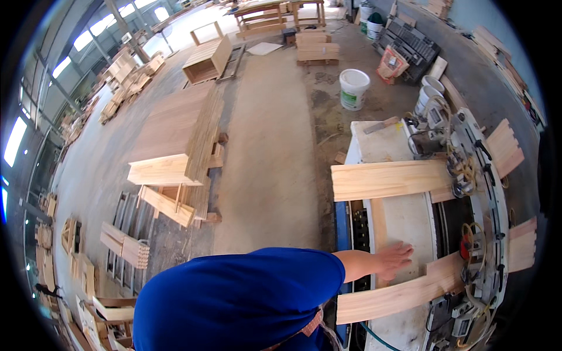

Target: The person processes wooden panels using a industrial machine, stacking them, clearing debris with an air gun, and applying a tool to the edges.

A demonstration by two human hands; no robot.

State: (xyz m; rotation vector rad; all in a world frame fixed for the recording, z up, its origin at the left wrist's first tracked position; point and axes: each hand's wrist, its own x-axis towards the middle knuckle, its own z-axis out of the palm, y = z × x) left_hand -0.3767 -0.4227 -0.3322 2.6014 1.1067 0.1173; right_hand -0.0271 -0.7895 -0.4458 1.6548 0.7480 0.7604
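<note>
Concrete floor [269, 146] borders our white machine bed [410, 219]; our left hand [393, 260] spreads empty between two grained pale-wood planks [389, 179], right hand unseen.

Bright daylight, mainly from windows [14, 141] at left and upper left, blown to white; glare washes out the floor [181, 23] near the top edge. Left hand [393, 261] and pale boards [389, 180] at right evenly lit, soft shadows. Heavy fisheye: black corners, machine rail [490, 164] bowed at right, far-left detail squeezed and soft.
</note>
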